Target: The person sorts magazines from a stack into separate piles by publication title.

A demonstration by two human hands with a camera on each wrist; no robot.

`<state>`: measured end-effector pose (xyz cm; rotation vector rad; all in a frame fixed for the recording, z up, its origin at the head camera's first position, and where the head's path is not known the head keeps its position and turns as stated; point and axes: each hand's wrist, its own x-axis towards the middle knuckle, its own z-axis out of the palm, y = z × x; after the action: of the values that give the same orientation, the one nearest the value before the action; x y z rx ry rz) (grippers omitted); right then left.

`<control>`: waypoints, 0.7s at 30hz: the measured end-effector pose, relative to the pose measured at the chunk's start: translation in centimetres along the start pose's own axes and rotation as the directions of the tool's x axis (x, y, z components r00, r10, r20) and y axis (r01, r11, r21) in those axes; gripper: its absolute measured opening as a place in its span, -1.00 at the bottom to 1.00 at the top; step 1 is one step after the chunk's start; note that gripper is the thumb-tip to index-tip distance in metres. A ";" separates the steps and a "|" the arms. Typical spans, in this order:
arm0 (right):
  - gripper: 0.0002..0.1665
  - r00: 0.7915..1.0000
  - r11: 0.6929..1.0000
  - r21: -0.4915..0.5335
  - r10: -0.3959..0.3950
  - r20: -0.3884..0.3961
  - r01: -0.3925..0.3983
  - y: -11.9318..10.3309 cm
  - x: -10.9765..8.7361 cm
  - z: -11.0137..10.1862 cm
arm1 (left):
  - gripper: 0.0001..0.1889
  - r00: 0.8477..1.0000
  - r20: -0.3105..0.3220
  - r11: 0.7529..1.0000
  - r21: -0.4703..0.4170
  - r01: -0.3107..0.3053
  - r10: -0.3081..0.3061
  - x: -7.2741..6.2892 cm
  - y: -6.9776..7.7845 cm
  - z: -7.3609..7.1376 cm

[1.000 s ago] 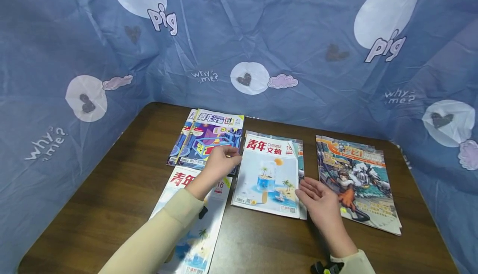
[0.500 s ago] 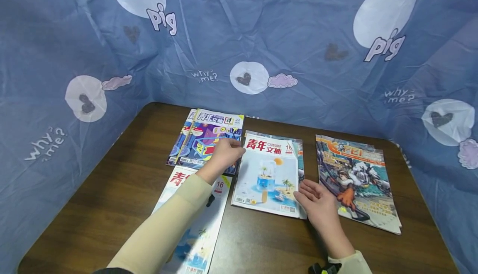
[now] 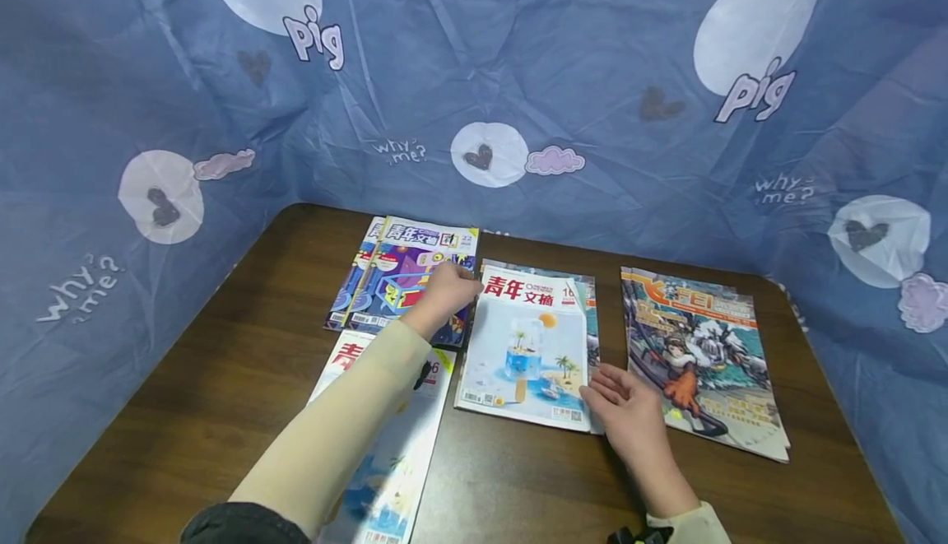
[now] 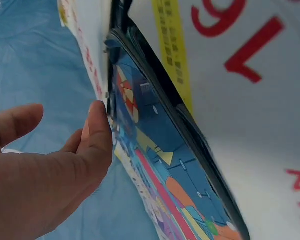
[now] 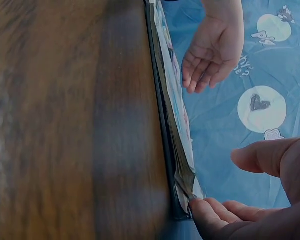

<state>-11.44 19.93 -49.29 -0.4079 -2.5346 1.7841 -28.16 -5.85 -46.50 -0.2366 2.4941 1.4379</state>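
Note:
In the head view, a white magazine point(image 3: 524, 355) with an ice-lolly cover lies on a stack, with a teal-edged magazine point(image 3: 592, 326) peeking out beneath it. My left hand point(image 3: 444, 295) is by the upper left edge of this stack, fingertips at the magazine side and thumb apart in the left wrist view. Along the lower right side, my right hand point(image 3: 628, 408) has its fingertips against the pages' edge, with the thumb raised away in the right wrist view. Neither hand grips the stack.
Purple-covered magazines point(image 3: 403, 281) lie at the back left. Below them another white magazine point(image 3: 392, 445) sits partly under my left arm. Comic-style magazines point(image 3: 704, 363) are stacked at the right. A blue printed cloth point(image 3: 415, 75) hangs around the brown table point(image 3: 185, 396).
My left hand has slid a little farther back along the stack's left edge. My right hand stays at the right edge almost still. The view has shifted slightly.

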 end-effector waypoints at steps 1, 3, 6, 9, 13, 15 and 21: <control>-0.40 1.000 1.000 0.002 0.004 -0.001 -0.004 0.0 0.0 0.0 | -0.59 1.000 0.001 1.000 -0.001 0.003 -0.003 0.3 0.1 0.0; -0.41 1.000 1.000 0.012 0.013 -0.002 -0.013 0.0 0.0 0.0 | -0.63 1.000 -0.002 1.000 -0.001 0.003 -0.003 0.9 0.4 0.1; -0.41 1.000 0.999 0.031 0.019 0.001 -0.019 0.1 0.0 0.0 | -0.69 1.000 -0.004 1.000 -0.016 0.002 -0.002 1.4 0.9 0.2; -0.41 1.000 0.999 0.040 0.023 0.011 -0.024 0.2 -0.1 0.0 | -0.63 1.000 -0.012 1.000 -0.017 0.020 -0.020 1.8 1.2 0.3; -0.41 0.999 0.999 0.013 0.032 0.024 -0.032 0.2 0.0 0.0 | -0.55 0.999 -0.043 1.000 -0.002 0.013 -0.013 2.5 1.0 0.2; -0.40 0.999 0.999 -0.001 0.043 0.032 -0.043 0.2 0.1 0.0 | -0.57 0.998 -0.062 1.000 0.021 0.003 -0.001 2.8 1.0 0.2; -0.39 0.997 0.997 -0.025 0.072 0.040 -0.071 0.2 0.3 -0.2 | -0.61 0.998 -0.057 1.000 0.000 0.015 -0.015 3.2 1.3 0.5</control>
<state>-11.67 20.29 -49.41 -0.4741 -2.6028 1.8059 -31.48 -4.84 -46.59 -0.2998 2.5316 1.4449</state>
